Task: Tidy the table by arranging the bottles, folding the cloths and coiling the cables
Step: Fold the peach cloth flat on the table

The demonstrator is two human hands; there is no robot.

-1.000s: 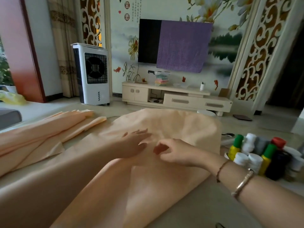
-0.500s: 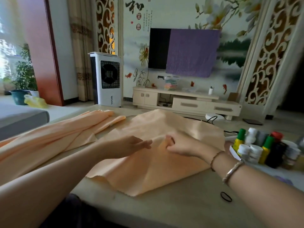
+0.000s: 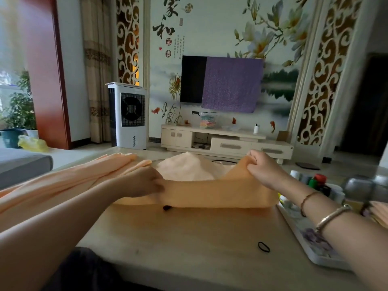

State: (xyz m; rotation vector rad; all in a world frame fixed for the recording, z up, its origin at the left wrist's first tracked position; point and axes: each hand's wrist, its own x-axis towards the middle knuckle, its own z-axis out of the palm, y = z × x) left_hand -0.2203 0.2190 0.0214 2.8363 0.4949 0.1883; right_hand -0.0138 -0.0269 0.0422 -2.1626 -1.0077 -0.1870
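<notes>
A peach cloth (image 3: 212,191) lies across the middle of the wooden table (image 3: 189,234), its near edge lifted off the top. My left hand (image 3: 144,180) grips that edge at its left end and my right hand (image 3: 265,170) pinches the right end, held higher. A second peach cloth (image 3: 69,179) lies in long folds at the left. Several bottles (image 3: 317,181) with green, red and white caps stand at the right, partly hidden by my right forearm. No cable is plainly visible.
A white tray (image 3: 310,244) with a floral print sits at the table's right edge. A black hair tie (image 3: 263,247) lies on the near tabletop and a small dark object (image 3: 167,207) peeks from under the cloth. A grey sofa (image 3: 23,164) stands to the left.
Both hands have gone from resting on the flat cloth to gripping its near edge and lifting it up and away from me. The head has tilted up.
</notes>
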